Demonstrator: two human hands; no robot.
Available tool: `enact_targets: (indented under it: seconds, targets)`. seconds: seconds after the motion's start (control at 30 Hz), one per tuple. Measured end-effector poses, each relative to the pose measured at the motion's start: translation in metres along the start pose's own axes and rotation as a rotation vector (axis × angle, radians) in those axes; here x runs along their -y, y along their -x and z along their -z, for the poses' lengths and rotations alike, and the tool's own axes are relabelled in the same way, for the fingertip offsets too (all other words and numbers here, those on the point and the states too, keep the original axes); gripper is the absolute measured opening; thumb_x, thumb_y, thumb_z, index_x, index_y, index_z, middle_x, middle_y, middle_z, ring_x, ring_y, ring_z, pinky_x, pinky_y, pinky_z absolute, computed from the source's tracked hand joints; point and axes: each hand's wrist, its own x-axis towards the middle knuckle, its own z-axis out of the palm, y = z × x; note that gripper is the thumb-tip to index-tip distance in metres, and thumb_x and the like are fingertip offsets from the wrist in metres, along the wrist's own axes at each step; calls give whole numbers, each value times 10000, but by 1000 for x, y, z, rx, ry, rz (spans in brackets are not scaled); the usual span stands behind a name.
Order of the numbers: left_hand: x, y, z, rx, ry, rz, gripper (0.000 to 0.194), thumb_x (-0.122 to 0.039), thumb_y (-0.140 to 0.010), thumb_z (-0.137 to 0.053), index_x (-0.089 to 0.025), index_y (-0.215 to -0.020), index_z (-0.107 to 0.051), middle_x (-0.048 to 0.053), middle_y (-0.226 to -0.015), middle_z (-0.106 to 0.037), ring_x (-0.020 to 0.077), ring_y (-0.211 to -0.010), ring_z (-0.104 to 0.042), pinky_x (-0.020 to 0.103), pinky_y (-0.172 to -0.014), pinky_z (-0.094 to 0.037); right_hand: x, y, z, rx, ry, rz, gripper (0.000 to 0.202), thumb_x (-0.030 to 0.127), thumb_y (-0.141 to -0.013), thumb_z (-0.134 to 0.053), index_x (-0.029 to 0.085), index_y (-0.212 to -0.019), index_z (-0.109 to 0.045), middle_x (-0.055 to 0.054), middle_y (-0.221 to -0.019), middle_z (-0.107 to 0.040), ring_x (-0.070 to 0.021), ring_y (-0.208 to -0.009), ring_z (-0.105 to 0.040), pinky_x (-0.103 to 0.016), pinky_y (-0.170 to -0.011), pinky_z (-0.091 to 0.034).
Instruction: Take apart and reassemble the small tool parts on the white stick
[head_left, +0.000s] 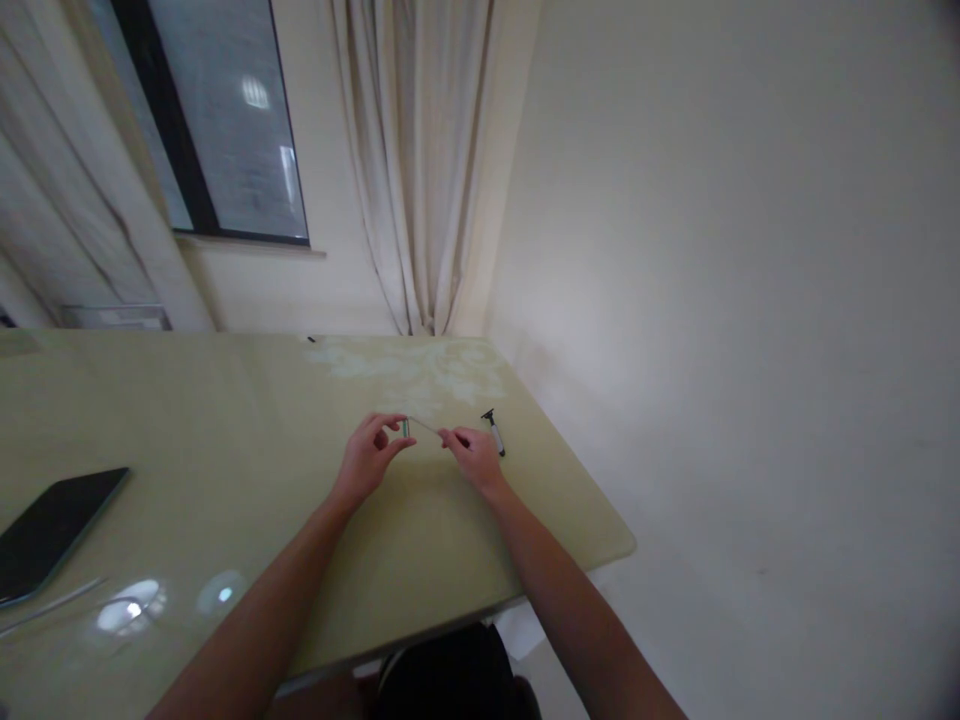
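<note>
"State of the grip?"

"My left hand (365,462) pinches a small green cylinder (406,428), roughly upright, between thumb and fingertip. My right hand (476,462) has its fingers pressed together on a thin, pale, rod-like piece (424,426), which slopes up to the cylinder's top. Whether the two touch, I cannot tell."

"Edges and room?"

"The glossy yellow-green table (225,420) gives a broad bare stretch left of the cylinder. Room to the right is narrower: the slanting side edge runs there beside the plain pale wall (712,300), down to a rounded corner right of and nearer me than the cylinder. The far edge lies beyond the cylinder, below the gathered cream curtain (420,150)."

"Obstructions?"

"One close by: a black-and-grey T-shaped tool (495,435) lies right of the cylinder, just past my right hand. Well left of the cylinder are a flat, dark tablet-like slab (60,530) and a thin white cable (56,605). A tiny black item (311,340) sits beyond it to the left, near the far edge."
</note>
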Motion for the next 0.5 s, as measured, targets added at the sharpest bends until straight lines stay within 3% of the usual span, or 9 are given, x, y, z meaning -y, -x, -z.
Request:
enact_targets:
  seconds: [0.2, 0.33, 0.5]
  targets:
    - [9, 0, -1, 17, 3, 25, 334, -436, -803, -764, -224, -1057, -723, -5, -892, -626, 92, -545, -467, 253, -540, -437, -6, 0, 0, 106, -37, 35, 661, 699, -973, -470, 165, -759, -797, 2, -552, -557, -122, -539, -479, -254, -542, -293]
    - [10, 2, -2, 48, 7, 5, 309, -433, -808, -762, -227, -1036, -722, -7, -885, -625, 93, -542, -466, 250, -530, -434, -8, -1, 0, 38, 20, -16, 681, 711, -967, -468, 164, -732, -796, 0, -542, -547, -122, -538, -470, -260, -542, -273]
    - [11, 3, -2, 50, 25, 12, 319, -427, -815, -757, -230, -1063, -715, -4, -906, -627, 95, -562, -481, 250, -546, -444, -5, -2, 1, 96, -19, 18, 676, 713, -967, -469, 167, -749, -803, 12, -525, -522, -116, -523, -456, -254, -534, -269]
